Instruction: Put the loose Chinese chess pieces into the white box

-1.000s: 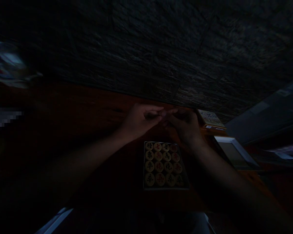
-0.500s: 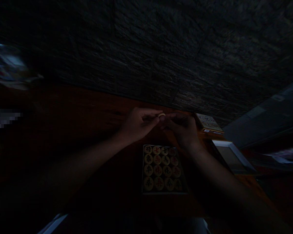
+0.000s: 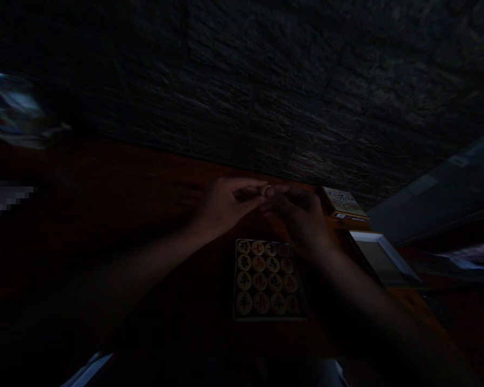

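Both my hands meet over the far part of the dark wooden table [image 3: 157, 177]. Between their fingertips is a small round Chinese chess piece [image 3: 265, 190], its face not readable. My left hand [image 3: 232, 201] pinches it from the left with thumb and fingers. From the right, my right hand [image 3: 300, 212] closes its thumb and fingers on the same piece. Nearer to me and below the hands lies an open box [image 3: 234, 279] holding rows of chess pieces [image 3: 259, 281] with red and black characters.
On the right are a printed box [image 3: 344, 203] and an open white-rimmed box lid [image 3: 367, 237] near the table's edge. A rough stone wall [image 3: 242, 97] rises behind the table. Plastic-wrapped items [image 3: 16, 110] stand at the far left. The light is very dim.
The chess piece has turned slightly between my fingers, and the right fingertips now cover more of it. The box and its pieces stay in place.
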`<action>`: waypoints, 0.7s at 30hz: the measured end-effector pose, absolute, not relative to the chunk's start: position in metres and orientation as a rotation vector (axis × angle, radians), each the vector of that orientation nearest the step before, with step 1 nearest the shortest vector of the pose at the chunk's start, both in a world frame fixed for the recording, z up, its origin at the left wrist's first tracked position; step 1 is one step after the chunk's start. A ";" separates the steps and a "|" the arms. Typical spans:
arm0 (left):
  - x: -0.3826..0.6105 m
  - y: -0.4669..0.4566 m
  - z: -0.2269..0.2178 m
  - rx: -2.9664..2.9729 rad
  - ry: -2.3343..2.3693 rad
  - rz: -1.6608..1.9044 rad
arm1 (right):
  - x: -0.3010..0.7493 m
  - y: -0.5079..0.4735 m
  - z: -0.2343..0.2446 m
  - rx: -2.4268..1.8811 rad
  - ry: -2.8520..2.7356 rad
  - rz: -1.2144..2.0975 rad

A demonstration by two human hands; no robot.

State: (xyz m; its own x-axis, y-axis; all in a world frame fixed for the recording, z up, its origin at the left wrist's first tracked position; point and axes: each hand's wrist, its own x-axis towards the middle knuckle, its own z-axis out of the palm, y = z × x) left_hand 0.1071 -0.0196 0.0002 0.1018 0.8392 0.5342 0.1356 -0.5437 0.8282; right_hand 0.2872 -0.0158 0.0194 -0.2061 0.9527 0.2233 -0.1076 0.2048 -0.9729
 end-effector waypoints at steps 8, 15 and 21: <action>0.110 -0.021 0.006 1.605 0.968 1.391 | 0.290 -0.011 0.016 -0.924 -1.506 1.013; 0.109 -0.017 0.008 1.045 0.794 0.994 | 0.298 -0.005 0.013 -0.821 -1.774 0.735; 0.107 -0.018 0.007 1.052 0.643 1.006 | 0.300 -0.004 0.009 -0.755 -1.861 0.704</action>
State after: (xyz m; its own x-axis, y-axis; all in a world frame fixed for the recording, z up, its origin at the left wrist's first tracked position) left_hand 0.1065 -0.0177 0.0071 0.4257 0.9046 0.0220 -0.3594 0.1467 0.9216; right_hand 0.3002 -0.0044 0.0086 -0.3368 0.7548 0.5629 0.1937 0.6406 -0.7431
